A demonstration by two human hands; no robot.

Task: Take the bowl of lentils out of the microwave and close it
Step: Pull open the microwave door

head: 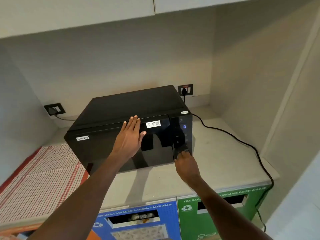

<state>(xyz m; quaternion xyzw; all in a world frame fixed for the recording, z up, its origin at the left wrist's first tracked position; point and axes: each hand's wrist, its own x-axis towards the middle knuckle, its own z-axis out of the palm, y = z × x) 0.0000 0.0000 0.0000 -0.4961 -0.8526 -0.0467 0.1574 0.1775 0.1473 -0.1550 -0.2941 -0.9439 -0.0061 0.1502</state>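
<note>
Head view: glossy black box-shaped microwave (128,129) on pale stone counter (216,161), door shut, display reading 0. Left hand (129,138) flat, fingers spread, bracing door top, holding nothing. Right hand (186,164) fingertips at lower control panel, grip unclear. Opening step, probably; next, swing door clear. Bowl of lentils unseen, presumably inside.

Head view, looking steeply down, close above microwave (128,129) and counter (225,153)
</note>
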